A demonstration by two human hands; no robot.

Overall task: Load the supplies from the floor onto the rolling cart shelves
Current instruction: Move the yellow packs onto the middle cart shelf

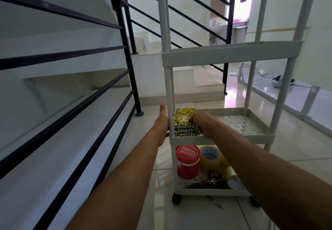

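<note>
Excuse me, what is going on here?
A person is loading a white plastic rolling cart. Both hands are at a stack of yellow-and-black spiral notebooks on its middle shelf: the left hand flat by the left post, the right hand against the stack's right side. A red lidded tub, clear tape rolls and orange-handled scissors sit on the bottom shelf.

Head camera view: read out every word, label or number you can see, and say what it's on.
"KD": white letters on the red tub lid, bottom cart shelf.
Top notebook: white cover emblem, too blurred to read.
Nothing else legible.
</note>
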